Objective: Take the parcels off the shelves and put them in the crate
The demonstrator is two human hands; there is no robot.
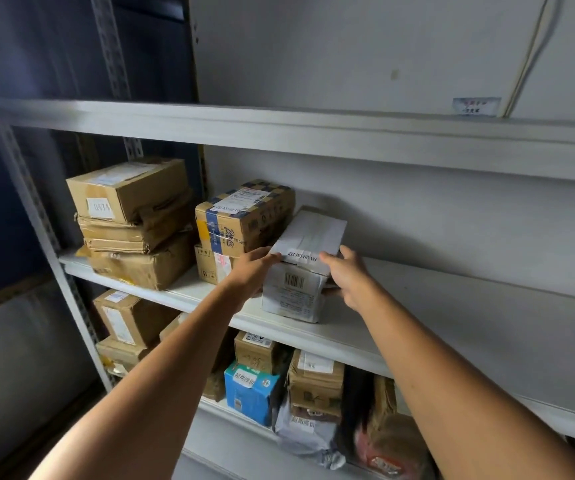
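White parcel [298, 292] gripped between left hand [249, 273] and right hand [351, 280].

A white box [305, 289] is showing matt cardboard faces under smooth paper labels [301, 257]. Brown boxes [130, 192] beside it are wearing rough, creased cardboard and strips of glossy tape [214, 233]. The shelf [452, 306] is looking like smooth painted metal, faintly shiny along its front edge. Below, a blue carton [254, 396] is gleaming with glossy print, and a grey bag [305, 436] is showing wrinkled plastic film.
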